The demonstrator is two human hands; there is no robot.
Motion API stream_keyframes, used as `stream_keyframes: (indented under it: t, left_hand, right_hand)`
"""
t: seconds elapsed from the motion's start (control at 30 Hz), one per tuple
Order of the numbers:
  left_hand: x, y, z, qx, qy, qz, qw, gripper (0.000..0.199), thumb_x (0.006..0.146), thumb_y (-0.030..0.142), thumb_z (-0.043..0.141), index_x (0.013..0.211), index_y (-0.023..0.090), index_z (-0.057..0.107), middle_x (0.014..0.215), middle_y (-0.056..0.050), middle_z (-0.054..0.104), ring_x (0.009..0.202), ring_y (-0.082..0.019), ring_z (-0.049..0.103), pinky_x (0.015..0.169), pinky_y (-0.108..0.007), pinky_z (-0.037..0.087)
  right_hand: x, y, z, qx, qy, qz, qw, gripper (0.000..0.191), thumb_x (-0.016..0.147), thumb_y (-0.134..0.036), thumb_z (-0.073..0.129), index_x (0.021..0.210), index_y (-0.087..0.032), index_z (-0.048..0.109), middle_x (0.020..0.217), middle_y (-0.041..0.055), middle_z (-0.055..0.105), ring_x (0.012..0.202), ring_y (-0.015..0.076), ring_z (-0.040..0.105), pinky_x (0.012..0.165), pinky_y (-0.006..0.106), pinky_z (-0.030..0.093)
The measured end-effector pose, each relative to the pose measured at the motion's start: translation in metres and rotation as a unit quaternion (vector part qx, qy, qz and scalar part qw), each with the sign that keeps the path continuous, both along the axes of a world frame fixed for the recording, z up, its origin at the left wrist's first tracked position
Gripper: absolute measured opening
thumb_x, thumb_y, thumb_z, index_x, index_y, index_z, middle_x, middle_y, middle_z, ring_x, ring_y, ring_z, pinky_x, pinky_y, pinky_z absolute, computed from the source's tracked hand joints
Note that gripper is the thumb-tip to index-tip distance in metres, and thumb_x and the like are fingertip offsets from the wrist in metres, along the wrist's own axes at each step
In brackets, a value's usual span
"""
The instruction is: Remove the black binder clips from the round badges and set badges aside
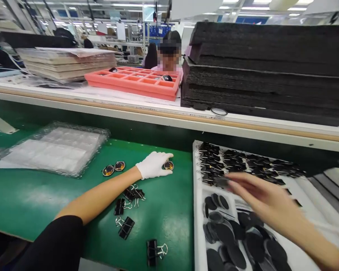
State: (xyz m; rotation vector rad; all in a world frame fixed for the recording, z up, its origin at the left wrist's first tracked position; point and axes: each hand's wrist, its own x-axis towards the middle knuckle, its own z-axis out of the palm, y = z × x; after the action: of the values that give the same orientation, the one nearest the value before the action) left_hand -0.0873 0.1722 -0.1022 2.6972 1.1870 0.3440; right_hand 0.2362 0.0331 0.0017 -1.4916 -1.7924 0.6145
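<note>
Hands apart; picking seems in hand.
A dark disc (222, 182) is pinched by the right hand (258, 190) over the tray (197, 218); a round piece (168, 165) on the table (176, 214) is straddled by the left hand (154, 165), grip unclear. Steadiness seems needed next.

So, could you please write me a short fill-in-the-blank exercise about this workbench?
The left hand wears a ____ glove.
To the left of that hand, ____ small round pieces lie side by side.
The tabletop beneath them is coloured ____.
The right hand wears no ____.

Missing words: white; two; green; glove.
</note>
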Motion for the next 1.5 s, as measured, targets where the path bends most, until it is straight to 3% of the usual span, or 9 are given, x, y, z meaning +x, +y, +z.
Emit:
stream_keyframes:
  t: [0.1,0.27,0.57,0.73,0.93,1.03,1.17,1.27,1.5]
  left_hand:
    - [0.001,-0.001,0.003,-0.012,-0.005,-0.003,1.000,0.079,0.088,0.057,0.074,0.151,0.016,0.048,0.119,-0.011,0.076,0.108,-0.033,0.073,0.092,-0.042,0.051]
    - [-0.001,-0.005,0.009,-0.043,-0.018,0.000,0.999,0.085,0.083,0.057,0.081,0.152,0.019,0.047,0.123,-0.009,0.076,0.110,-0.033,0.073,0.091,-0.039,0.051]
    - [0.000,-0.002,0.009,-0.062,-0.027,-0.044,0.997,0.069,0.088,0.050,0.077,0.144,0.020,0.052,0.118,-0.008,0.075,0.107,-0.029,0.072,0.086,-0.034,0.048]
    - [0.001,-0.003,0.010,0.000,0.036,-0.053,0.998,0.046,0.098,0.052,0.061,0.135,0.023,0.064,0.115,-0.010,0.071,0.102,-0.029,0.071,0.082,-0.037,0.047]
    - [-0.001,-0.007,0.006,0.027,0.056,0.053,0.997,0.064,0.091,0.074,0.061,0.122,0.020,0.072,0.110,-0.013,0.070,0.100,-0.032,0.068,0.084,-0.042,0.048]
    - [-0.010,-0.003,0.009,0.040,0.027,0.045,0.998,0.073,0.087,0.070,0.067,0.139,0.019,0.065,0.133,-0.016,0.065,0.113,-0.035,0.065,0.092,-0.044,0.050]
    - [-0.024,0.003,0.013,0.009,0.017,-0.071,0.997,0.050,0.098,0.056,0.055,0.138,0.027,0.067,0.131,-0.010,0.069,0.114,-0.032,0.066,0.097,-0.044,0.052]
    - [-0.031,0.015,0.005,0.012,-0.016,-0.040,0.999,0.051,0.098,0.061,0.049,0.129,0.026,0.070,0.126,-0.012,0.071,0.113,-0.036,0.068,0.096,-0.049,0.054]
    - [-0.033,0.033,-0.010,0.029,0.022,-0.012,0.999,0.052,0.091,0.071,0.045,0.120,0.033,0.067,0.121,-0.014,0.072,0.105,-0.043,0.070,0.084,-0.058,0.056]
  right_hand:
    - [-0.055,0.050,-0.016,-0.099,0.028,0.083,0.991,0.019,0.092,-0.043,0.065,0.101,-0.030,0.076,0.099,0.0057,0.082,0.089,0.0301,0.081,0.087,0.050,0.069]
    - [-0.109,0.115,-0.045,-0.218,-0.083,0.104,0.967,0.013,0.096,-0.016,0.059,0.090,-0.020,0.070,0.075,0.0037,0.078,0.077,0.0205,0.079,0.075,0.031,0.064]
    - [-0.123,0.133,-0.073,-0.268,-0.133,0.088,0.950,0.027,0.095,-0.030,0.075,0.103,-0.022,0.051,0.072,-0.0019,0.072,0.063,0.0177,0.073,0.060,0.026,0.053]
    - [-0.146,0.080,-0.039,-0.063,-0.295,0.108,0.947,0.024,0.103,-0.035,0.061,0.118,-0.018,0.052,0.119,0.0154,0.070,0.098,0.0301,0.075,0.073,0.036,0.053]
    - [-0.178,-0.049,-0.030,-0.051,-0.380,0.392,0.837,0.058,0.087,-0.071,0.072,0.109,-0.018,0.059,0.096,0.0106,0.069,0.074,0.0308,0.072,0.057,0.040,0.056]
    - [-0.175,-0.070,-0.043,-0.037,-0.395,0.439,0.806,0.040,0.089,-0.044,0.080,0.111,-0.015,0.062,0.097,0.0101,0.069,0.075,0.0261,0.071,0.057,0.037,0.058]
    - [-0.168,-0.036,-0.045,-0.031,-0.411,0.379,0.828,0.032,0.083,-0.009,0.074,0.114,-0.005,0.065,0.100,0.0156,0.071,0.087,0.0278,0.072,0.067,0.038,0.061]
    - [-0.157,0.021,-0.040,-0.057,-0.421,0.253,0.869,0.019,0.092,-0.002,0.056,0.105,-0.009,0.069,0.105,0.0194,0.074,0.099,0.0302,0.074,0.075,0.040,0.062]
    - [-0.135,0.115,-0.021,-0.182,-0.324,0.191,0.909,0.025,0.091,-0.008,0.057,0.112,-0.013,0.069,0.120,0.0174,0.074,0.100,0.0291,0.075,0.062,0.031,0.059]
